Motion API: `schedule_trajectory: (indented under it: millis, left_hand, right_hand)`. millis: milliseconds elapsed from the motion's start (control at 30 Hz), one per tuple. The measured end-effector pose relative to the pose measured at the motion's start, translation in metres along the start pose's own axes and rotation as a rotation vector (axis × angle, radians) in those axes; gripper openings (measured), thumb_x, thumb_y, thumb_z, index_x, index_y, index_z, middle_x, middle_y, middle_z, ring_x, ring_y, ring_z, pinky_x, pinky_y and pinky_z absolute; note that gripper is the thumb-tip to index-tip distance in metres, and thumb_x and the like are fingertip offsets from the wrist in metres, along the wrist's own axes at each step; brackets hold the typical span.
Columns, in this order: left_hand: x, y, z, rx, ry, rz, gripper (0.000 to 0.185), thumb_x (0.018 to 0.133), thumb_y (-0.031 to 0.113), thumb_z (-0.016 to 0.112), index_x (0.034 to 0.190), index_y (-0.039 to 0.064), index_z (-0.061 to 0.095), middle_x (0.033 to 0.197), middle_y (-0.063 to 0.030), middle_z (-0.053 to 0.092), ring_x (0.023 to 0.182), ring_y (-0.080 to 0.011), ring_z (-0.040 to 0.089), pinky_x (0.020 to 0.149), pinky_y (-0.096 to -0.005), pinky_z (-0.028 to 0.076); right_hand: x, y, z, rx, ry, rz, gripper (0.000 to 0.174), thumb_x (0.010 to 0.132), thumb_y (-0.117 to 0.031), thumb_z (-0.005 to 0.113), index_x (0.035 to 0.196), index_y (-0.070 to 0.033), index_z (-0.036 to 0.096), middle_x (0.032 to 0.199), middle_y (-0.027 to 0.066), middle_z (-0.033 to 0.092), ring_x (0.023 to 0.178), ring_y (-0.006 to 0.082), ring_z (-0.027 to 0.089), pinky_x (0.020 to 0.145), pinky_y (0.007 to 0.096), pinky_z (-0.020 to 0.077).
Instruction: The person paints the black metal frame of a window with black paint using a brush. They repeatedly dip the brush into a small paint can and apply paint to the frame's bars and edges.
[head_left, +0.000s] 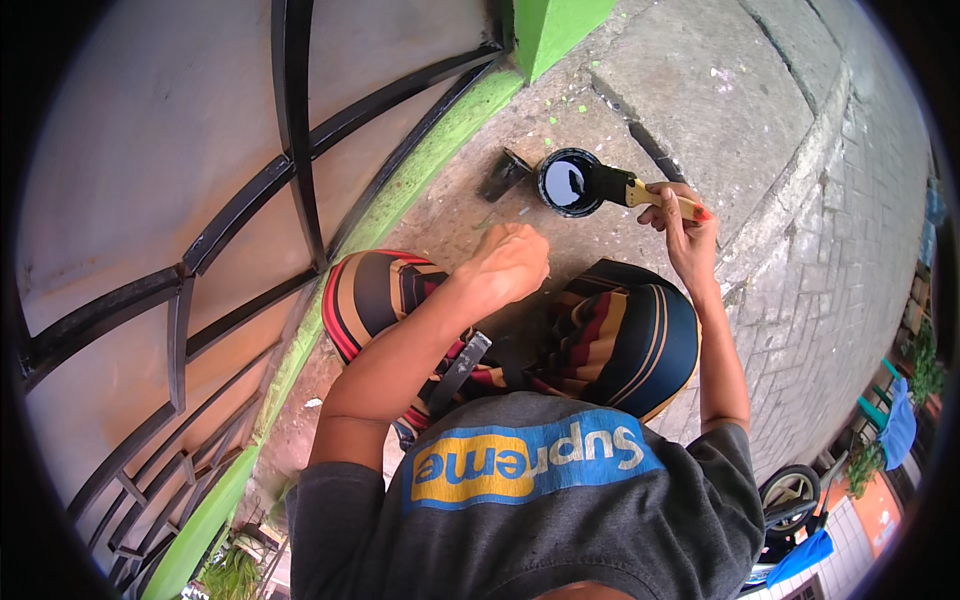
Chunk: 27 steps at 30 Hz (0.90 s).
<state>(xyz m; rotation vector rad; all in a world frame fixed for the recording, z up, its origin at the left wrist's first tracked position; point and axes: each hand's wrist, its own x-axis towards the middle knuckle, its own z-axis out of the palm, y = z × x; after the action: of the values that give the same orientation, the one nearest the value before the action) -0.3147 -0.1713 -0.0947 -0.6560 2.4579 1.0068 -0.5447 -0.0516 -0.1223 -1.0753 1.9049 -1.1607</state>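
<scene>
My right hand (686, 232) grips the pale wooden handle of a flat paintbrush (641, 193), whose tip is red. Black paint coats the brush head, which lies over the right rim of a small round can (541, 196) of glossy black paint. Over my bent left knee, my left hand (508, 259) is curled into a fist; I see nothing in it, though its finger undersides are hidden. Beside the can, on its left, is a dark, paint-stained object (504, 176), perhaps a lid or cup. A dark strip with a pale end (469, 360) lies between my legs, partly covered.
A black metal-framed gate or fence (296, 112) with pale panels runs along the left, above a light-green ledge (450, 142). Cracked concrete (697, 82) with green flecks spreads ahead, and block paving (825, 300) lies right. A motorcycle wheel (790, 499) shows at far right.
</scene>
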Motion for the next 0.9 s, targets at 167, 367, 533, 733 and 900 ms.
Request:
schedule_trajectory:
  millis: [167, 367, 533, 733, 900]
  left_hand:
    - [0.002, 0.003, -0.005, 0.039, -0.018, -0.037, 0.032, 0.09, 0.022, 0.056, 0.084, -0.006, 0.069, 0.085, -0.0288, 0.066, 0.086, -0.0422, 0.067, 0.08, -0.0479, 0.053]
    - [0.0, 0.005, -0.013, 0.041, -0.061, -0.077, 0.034, 0.09, 0.023, 0.056, 0.085, -0.007, 0.069, 0.083, -0.029, 0.066, 0.086, -0.0426, 0.067, 0.082, -0.0475, 0.053]
    - [0.004, -0.001, -0.002, 0.041, -0.024, -0.06, 0.034, 0.089, 0.023, 0.055, 0.084, -0.008, 0.069, 0.083, -0.0296, 0.066, 0.086, -0.0419, 0.068, 0.082, -0.0477, 0.053]
    - [0.006, 0.002, -0.007, 0.036, -0.009, -0.056, 0.035, 0.087, 0.026, 0.056, 0.086, -0.007, 0.069, 0.086, -0.0296, 0.066, 0.088, -0.0419, 0.068, 0.081, -0.0473, 0.054]
    - [0.012, -0.01, 0.0, 0.087, 0.003, -0.084, 0.033, 0.085, 0.025, 0.059, 0.086, -0.005, 0.072, 0.087, -0.029, 0.068, 0.088, -0.0399, 0.07, 0.079, -0.0462, 0.055]
  right_hand:
    - [0.002, -0.002, 0.007, -0.324, -0.232, -0.41, 0.022, 0.082, -0.003, 0.065, 0.104, 0.0, 0.067, 0.094, 0.0136, 0.069, 0.081, 0.0274, 0.066, 0.076, 0.036, 0.0534]
    - [-0.004, -0.005, -0.015, -0.503, -0.38, -0.407, 0.025, 0.073, -0.004, 0.069, 0.099, -0.001, 0.068, 0.08, 0.0136, 0.065, 0.077, 0.0302, 0.06, 0.071, 0.0395, 0.0521]
    - [0.001, -0.017, -0.024, -0.355, -0.233, -0.24, 0.015, 0.086, -0.011, 0.066, 0.096, -0.001, 0.068, 0.08, 0.0127, 0.069, 0.07, 0.0244, 0.065, 0.066, 0.0365, 0.0529]
    - [0.011, 0.041, 0.01, 0.203, 0.06, 0.1, 0.046, 0.107, -0.035, 0.04, 0.093, 0.0, 0.067, 0.062, 0.0057, 0.066, 0.056, 0.009, 0.06, 0.052, 0.0239, 0.0432]
    - [-0.006, 0.03, 0.003, 0.01, 0.21, 0.096, 0.045, 0.107, -0.034, 0.04, 0.095, 0.0, 0.067, 0.064, 0.0068, 0.067, 0.056, 0.0096, 0.059, 0.054, 0.0249, 0.0446]
